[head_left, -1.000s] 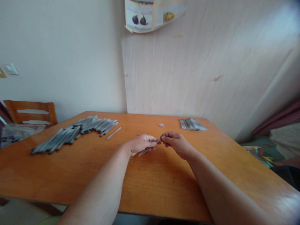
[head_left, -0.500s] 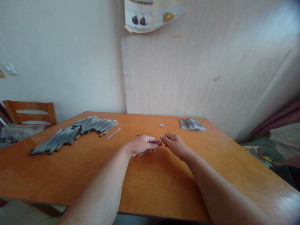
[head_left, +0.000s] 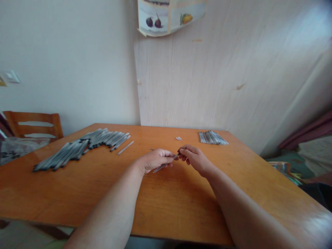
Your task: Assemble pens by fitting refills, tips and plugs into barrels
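Observation:
Over the middle of the table, my left hand [head_left: 156, 160] is closed round a slim, clear pen [head_left: 159, 168], whose pale end sticks out below the fingers. My right hand [head_left: 194, 158] pinches the dark end of the same pen, its other fingers curled. Just behind my left hand shows a small thin dark tip [head_left: 152, 149]; the hand hides the rest of it. To the left lies a single pale tube [head_left: 125, 147], beside a big spread of clear pens with dark ends [head_left: 70, 152].
A neat row of similar pens [head_left: 213, 137] lies at the back right of the wooden table [head_left: 103, 193]. Several small whitish pieces [head_left: 178, 138] rest near the back middle. A wooden chair [head_left: 33, 129] stands beyond the left edge, and a wall rises behind the table.
My right hand has shifted slightly up, its fingers opening a little, and the pen's dark end now shows between the hands. My left hand has barely moved.

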Action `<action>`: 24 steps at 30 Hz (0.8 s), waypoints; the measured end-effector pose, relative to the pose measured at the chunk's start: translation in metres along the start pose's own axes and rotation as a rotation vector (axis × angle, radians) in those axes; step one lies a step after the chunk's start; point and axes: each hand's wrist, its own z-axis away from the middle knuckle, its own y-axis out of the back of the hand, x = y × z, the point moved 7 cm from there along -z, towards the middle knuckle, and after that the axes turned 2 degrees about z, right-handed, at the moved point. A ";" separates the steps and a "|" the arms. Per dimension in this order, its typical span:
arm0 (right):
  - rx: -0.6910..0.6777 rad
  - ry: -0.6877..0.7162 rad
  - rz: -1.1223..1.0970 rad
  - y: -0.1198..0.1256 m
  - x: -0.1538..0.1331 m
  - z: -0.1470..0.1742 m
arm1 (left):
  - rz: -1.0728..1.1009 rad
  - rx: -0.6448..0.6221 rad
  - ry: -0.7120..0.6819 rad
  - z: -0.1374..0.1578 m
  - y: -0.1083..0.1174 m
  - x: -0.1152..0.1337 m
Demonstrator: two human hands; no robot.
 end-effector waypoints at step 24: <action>-0.006 0.102 0.354 -0.003 0.003 -0.003 | -0.003 -0.010 0.031 0.000 -0.003 -0.004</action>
